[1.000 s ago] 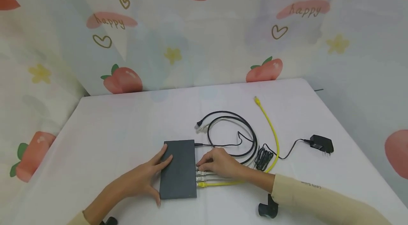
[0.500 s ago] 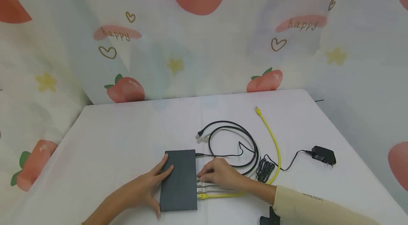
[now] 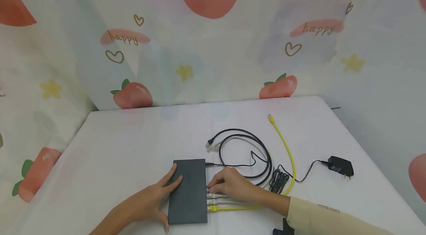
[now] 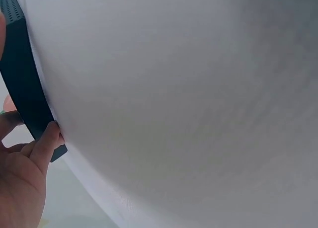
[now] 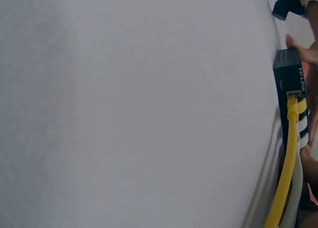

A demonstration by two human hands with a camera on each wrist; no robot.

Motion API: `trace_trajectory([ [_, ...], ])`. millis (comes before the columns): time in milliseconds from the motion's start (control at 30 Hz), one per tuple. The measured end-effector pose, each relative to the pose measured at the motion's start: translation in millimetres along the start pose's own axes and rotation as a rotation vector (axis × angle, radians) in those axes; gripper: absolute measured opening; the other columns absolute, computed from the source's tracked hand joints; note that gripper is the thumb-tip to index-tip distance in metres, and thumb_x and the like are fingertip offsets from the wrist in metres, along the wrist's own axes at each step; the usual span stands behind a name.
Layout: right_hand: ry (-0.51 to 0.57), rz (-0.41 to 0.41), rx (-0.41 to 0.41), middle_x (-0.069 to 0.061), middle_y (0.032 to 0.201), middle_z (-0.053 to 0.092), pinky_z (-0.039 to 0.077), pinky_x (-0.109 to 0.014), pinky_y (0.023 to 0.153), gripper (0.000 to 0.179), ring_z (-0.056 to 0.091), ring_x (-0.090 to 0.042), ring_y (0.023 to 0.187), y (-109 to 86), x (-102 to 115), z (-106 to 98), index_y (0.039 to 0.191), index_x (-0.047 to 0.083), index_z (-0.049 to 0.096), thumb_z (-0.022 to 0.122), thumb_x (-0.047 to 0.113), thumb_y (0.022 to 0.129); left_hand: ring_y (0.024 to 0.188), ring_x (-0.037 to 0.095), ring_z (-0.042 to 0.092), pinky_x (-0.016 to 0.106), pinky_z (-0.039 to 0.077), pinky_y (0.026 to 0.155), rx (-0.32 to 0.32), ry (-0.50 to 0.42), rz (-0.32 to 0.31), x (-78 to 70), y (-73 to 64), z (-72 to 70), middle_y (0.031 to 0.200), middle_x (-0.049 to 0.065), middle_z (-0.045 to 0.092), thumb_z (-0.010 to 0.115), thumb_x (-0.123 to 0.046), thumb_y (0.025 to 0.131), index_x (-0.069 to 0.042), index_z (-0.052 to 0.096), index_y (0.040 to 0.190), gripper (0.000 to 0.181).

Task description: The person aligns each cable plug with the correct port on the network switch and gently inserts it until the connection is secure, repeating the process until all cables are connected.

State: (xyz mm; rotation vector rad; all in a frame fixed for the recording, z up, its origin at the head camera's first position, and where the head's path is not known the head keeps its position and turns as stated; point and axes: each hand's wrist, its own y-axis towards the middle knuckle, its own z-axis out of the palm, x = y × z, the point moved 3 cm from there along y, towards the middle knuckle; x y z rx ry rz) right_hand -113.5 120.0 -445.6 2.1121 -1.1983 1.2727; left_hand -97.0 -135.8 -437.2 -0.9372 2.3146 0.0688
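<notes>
A black TP-Link network switch point(image 3: 188, 196) lies on the table, its port side facing right. My left hand point(image 3: 149, 198) steadies its left side, fingers extended over the top and thumb at the near corner. At the ports my right hand point(image 3: 234, 187) pinches a network cable plug, mostly hidden by the fingers. Just nearer to me, white network cable plugs point(image 3: 212, 201) and a yellow network cable point(image 3: 229, 208) sit in neighbouring ports. The right wrist view shows the yellow plug point(image 5: 293, 109) in the end port. A thin power lead point(image 3: 217, 164) enters the far port-side corner.
A coiled black network cable point(image 3: 270, 161) with a loose plug point(image 3: 209, 142) lies behind the right hand. Farther right are the bundled power cord point(image 3: 279, 181), the black power adapter point(image 3: 341, 165) and the yellow cable's free end point(image 3: 271, 119). A patterned backdrop point(image 3: 213, 61) stands behind the table.
The head view has tilted up, so everything sits lower in the picture. Both hands keep their places on the switch and at the plug.
</notes>
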Motion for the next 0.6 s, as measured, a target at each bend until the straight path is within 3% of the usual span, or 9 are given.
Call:
trace_trajectory([
  [300, -0.006, 0.007, 0.025, 0.011, 0.082, 0.069, 0.049, -0.022, 0.067, 0.005, 0.060, -0.003, 0.075, 7.3, 7, -8, 0.086, 0.012, 0.075, 0.073, 0.013, 0.081, 0.137, 0.033, 0.017, 0.036, 0.039, 0.098, 0.029, 0.023, -0.009, 1.1, 5.4, -8.8, 0.154, 0.016, -0.013, 0.076, -0.060, 0.056, -0.006, 0.020, 0.149, 0.122],
  [467, -0.114, -0.058, 0.050, 0.007, 0.093, 0.070, 0.049, -0.023, 0.076, 0.015, 0.061, -0.004, 0.088, 2.1, 13, -11, 0.097, 0.010, 0.075, 0.067, 0.019, 0.088, 0.138, 0.032, 0.015, 0.041, 0.036, 0.100, 0.076, -0.010, -0.048, 1.5, 5.3, -13.6, 0.155, 0.012, -0.016, 0.071, -0.063, 0.064, -0.010, 0.017, 0.151, 0.116],
  [533, -0.198, -0.109, 0.032, 0.005, 0.099, 0.069, 0.049, -0.024, 0.079, 0.020, 0.061, -0.006, 0.094, -3.6, 17, -13, 0.102, 0.007, 0.073, 0.062, 0.020, 0.092, 0.138, 0.031, 0.017, 0.044, 0.035, 0.100, 0.045, -0.033, -0.066, 3.5, 2.2, -17.6, 0.156, 0.011, -0.010, 0.068, -0.062, 0.070, -0.011, 0.021, 0.151, 0.106],
  [600, -0.263, -0.146, -0.016, 0.002, 0.105, 0.068, 0.048, -0.027, 0.083, 0.023, 0.061, -0.009, 0.099, -11.7, 22, -20, 0.108, 0.005, 0.071, 0.058, 0.019, 0.095, 0.138, 0.030, 0.019, 0.048, 0.033, 0.101, -0.026, -0.055, -0.086, 6.8, -1.8, -22.9, 0.157, 0.010, 0.001, 0.060, -0.058, 0.083, -0.012, 0.027, 0.149, 0.087],
])
